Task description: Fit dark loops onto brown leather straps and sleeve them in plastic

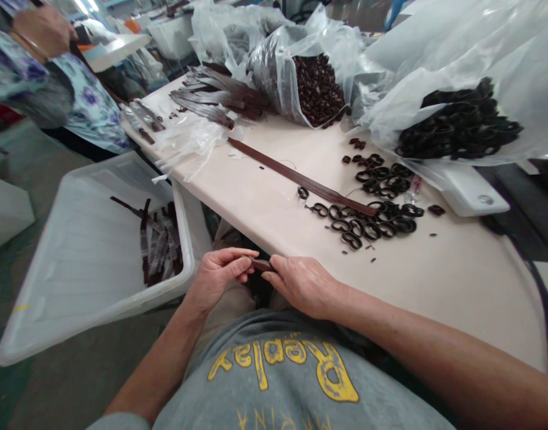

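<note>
Between my two hands, in front of my body at the table's edge, is a short dark brown leather strap piece [261,263]. The fingers and thumb of my left hand [214,273] pinch one end. My right hand [304,283] closes over the other end, hiding how much of the piece is there. On the table beyond lies a long brown leather strap [296,176], slanting toward a spread of black loops [357,227]. Its near end rests against those loops.
A white plastic bin [45,298] at the left holds wrapped dark strips [159,245]. On the white table [439,298] are a bag of small brown pieces [318,86], a bag of black loops [457,125] and bundled straps [220,95]. Another person [89,101] stands at far left.
</note>
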The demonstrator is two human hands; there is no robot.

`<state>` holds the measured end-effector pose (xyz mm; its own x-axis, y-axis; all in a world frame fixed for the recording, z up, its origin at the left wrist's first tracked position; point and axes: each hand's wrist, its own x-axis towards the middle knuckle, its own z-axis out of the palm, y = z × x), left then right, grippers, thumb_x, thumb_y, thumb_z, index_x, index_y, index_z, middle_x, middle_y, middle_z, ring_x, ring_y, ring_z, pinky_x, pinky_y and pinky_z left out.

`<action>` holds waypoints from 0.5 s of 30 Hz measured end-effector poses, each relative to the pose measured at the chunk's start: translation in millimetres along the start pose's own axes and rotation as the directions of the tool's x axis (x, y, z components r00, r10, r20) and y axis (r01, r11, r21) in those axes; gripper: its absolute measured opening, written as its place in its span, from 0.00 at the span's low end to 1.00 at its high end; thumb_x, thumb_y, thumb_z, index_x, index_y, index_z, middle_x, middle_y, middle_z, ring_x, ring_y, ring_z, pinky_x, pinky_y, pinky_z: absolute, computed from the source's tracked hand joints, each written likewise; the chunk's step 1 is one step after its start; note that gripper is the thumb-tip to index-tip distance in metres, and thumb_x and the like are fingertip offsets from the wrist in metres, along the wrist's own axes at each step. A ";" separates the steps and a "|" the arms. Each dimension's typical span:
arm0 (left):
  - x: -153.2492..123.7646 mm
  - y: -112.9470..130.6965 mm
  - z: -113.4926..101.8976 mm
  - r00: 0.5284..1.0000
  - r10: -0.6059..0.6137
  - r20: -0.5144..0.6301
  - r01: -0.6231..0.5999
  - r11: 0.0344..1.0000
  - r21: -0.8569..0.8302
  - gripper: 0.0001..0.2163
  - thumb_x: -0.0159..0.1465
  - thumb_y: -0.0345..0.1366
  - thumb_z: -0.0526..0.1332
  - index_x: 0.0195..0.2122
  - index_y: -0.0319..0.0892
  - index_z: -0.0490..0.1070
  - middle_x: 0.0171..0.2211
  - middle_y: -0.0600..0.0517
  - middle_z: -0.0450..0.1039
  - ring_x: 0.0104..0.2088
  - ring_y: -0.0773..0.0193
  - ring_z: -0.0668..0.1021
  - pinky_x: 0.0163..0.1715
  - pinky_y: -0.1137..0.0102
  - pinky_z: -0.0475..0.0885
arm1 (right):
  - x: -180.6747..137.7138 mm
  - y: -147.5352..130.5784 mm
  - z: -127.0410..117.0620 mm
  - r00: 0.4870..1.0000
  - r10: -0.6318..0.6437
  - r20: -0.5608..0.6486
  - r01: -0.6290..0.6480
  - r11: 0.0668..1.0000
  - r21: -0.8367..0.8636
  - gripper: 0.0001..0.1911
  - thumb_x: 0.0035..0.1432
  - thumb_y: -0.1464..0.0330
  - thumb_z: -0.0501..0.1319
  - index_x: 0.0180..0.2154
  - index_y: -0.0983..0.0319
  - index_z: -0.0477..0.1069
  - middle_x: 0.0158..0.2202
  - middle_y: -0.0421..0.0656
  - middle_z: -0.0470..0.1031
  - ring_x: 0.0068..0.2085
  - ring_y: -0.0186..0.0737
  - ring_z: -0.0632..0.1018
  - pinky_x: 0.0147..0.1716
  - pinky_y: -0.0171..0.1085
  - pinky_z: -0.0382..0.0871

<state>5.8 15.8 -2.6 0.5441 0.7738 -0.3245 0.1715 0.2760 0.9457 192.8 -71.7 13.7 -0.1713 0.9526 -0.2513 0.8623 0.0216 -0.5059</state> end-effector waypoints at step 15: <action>1.5 -3.0 -14.2 0.976 0.113 -0.186 -0.126 0.990 -0.059 0.13 0.52 0.43 0.73 0.34 0.40 0.82 0.22 0.52 0.76 0.19 0.71 0.70 0.21 0.76 0.66 | 0.6 -3.8 -1.8 1.000 -0.008 0.017 0.006 0.994 0.113 0.16 0.67 0.55 0.53 0.41 0.62 0.66 0.33 0.44 0.78 0.31 0.42 0.78 0.25 0.36 0.55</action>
<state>-5.6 24.2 -6.2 0.3975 0.8926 -0.2129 0.0525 0.2095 0.9764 190.2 -70.7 17.0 -0.1860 0.9473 -0.2609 0.8017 -0.0071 -0.5976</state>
